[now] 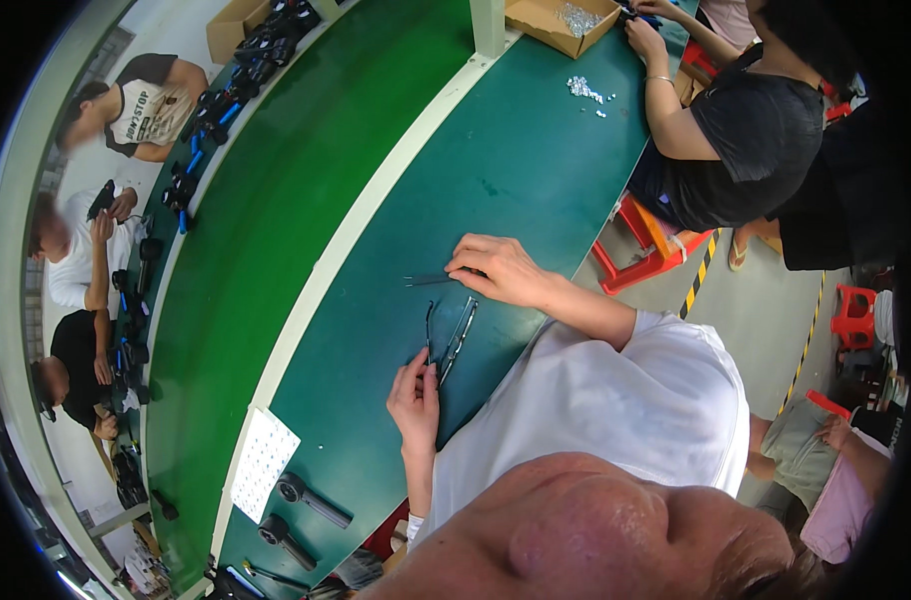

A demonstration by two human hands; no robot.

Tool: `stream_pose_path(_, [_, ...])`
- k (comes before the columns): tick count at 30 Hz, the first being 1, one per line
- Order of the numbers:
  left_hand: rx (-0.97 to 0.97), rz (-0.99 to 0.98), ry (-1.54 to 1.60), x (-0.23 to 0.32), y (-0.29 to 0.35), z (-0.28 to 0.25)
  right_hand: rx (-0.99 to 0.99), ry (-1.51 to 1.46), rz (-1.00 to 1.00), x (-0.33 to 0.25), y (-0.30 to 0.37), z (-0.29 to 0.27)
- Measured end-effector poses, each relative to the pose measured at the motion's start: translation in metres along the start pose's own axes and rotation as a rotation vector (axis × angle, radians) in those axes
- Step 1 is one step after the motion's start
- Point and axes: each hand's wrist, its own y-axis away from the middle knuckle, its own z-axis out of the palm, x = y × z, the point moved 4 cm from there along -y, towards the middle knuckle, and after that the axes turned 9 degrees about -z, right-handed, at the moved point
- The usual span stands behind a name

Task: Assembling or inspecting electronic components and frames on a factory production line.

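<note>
My left hand (pixel 414 402) pinches a thin, dark, curved wire-like piece (pixel 431 322) over the green table. Farther up the table, my right hand (pixel 498 270) has its fingertips closed on a thin dark strip (pixel 428 281) with fine pale ends. Between the two hands lie slim shiny strips (pixel 462 338), side by side and slanted; their exact kind is too small to tell. They reach close to the fingers of my left hand.
Two dark handheld devices with round heads, one here (pixel 316 500), lie near a white printed sheet (pixel 266 465). A pale rail (pixel 321 265) separates my table from a green belt (pixel 266 200). Beyond a pile of small clear pieces (pixel 584 89) stands a cardboard box (pixel 551 32); a co-worker (pixel 736 130) sits nearby.
</note>
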Motion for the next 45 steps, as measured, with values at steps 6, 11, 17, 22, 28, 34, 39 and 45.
stream_pose_path(6, [0.009,0.01,-0.008,0.0,-0.0001,0.0007,-0.006,0.011,-0.008,0.0003,0.0002,-0.0005])
stream_pose_path(11, [0.004,-0.002,-0.006,-0.0015,0.0001,0.0001,0.023,0.002,-0.015,-0.0013,-0.0008,0.0001])
stream_pose_path(17, [0.004,-0.006,-0.016,0.0008,-0.0001,0.0001,0.013,0.01,-0.017,-0.0006,0.0005,0.0003])
stream_pose_path(22, [0.009,-0.008,-0.024,0.0017,0.0001,0.0003,0.002,0.01,-0.021,0.0008,0.0015,0.0006])
stream_pose_path(28, [0.011,-0.015,-0.021,0.0028,-0.0002,0.0004,-0.001,0.016,-0.031,0.002,0.0017,0.0012])
stream_pose_path(34, [0.012,0.006,-0.02,0.0033,-0.0008,0.0006,0.011,0.023,-0.04,0.0024,0.0019,0.0007])
stream_pose_path(39, [0.013,0.015,-0.033,0.0042,-0.0007,0.0001,0.029,0.014,-0.054,0.0024,0.0021,0.0016])
stream_pose_path(45, [0.019,-0.002,-0.033,0.0027,0.0002,0.0003,0.028,0.008,-0.05,0.0029,0.0034,0.0018])
